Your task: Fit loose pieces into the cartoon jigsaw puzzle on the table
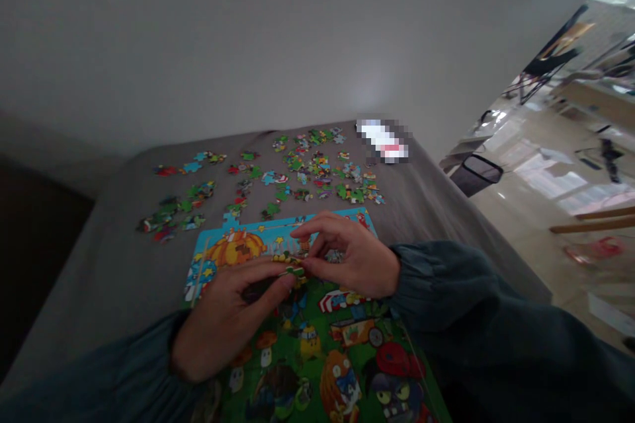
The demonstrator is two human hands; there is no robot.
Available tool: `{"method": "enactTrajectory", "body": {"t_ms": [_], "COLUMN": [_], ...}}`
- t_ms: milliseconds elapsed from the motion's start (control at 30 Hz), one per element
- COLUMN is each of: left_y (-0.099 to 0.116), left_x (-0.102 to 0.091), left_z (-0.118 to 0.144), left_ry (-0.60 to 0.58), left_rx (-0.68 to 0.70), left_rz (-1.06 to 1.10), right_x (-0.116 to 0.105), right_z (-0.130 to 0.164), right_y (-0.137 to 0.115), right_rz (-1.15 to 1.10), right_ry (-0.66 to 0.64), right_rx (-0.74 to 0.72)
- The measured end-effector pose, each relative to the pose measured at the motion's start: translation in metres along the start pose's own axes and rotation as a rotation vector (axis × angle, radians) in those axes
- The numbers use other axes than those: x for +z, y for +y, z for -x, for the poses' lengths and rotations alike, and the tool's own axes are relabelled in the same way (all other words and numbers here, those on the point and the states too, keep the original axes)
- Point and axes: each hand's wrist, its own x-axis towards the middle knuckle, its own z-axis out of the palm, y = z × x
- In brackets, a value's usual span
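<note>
A partly built cartoon jigsaw puzzle (317,337) lies on the grey cloth-covered table (114,277) right in front of me. My left hand (228,317) and my right hand (347,254) meet over the puzzle's middle. Both pinch a small green puzzle piece (294,270) between their fingertips, just above the board. Dark teal sleeves cover both arms. The piece is mostly hidden by my fingers.
Several loose puzzle pieces (317,165) are scattered across the far half of the table, with a smaller group (173,211) at the left. A blurred white object (384,140) lies at the far right corner. A wall stands behind; chairs and a black bin (476,172) are at the right.
</note>
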Motion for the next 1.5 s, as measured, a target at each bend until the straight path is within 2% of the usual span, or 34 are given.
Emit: {"method": "enactTrajectory", "body": {"t_ms": [300,500,733,1100,1367,1500], "left_y": [0.001,-0.002,0.0,-0.004,-0.007,-0.007], "left_x": [0.0,0.001,0.0,0.0,0.0,0.001], "left_z": [-0.001,0.002,0.001,0.002,0.003,0.004], "left_ry": [-0.001,0.065,0.091,0.113,0.116,0.097], "left_rx": [0.115,0.208,0.273,0.346,0.322,0.297], "left_rz": [-0.068,-0.109,-0.166,-0.269,-0.278,-0.275], "right_x": [-0.003,-0.003,-0.003,-0.002,-0.002,0.003], "right_z": [0.001,0.002,0.003,-0.001,0.0,0.001], "right_y": [-0.002,-0.006,-0.011,-0.008,-0.007,-0.006], "right_rz": [0.162,0.244,0.317,0.323,0.337,0.324], "right_ry": [-0.009,-0.005,-0.076,-0.088,-0.079,-0.058], "right_rx": [-0.172,-0.26,-0.408,-0.423,-0.355,-0.389]}}
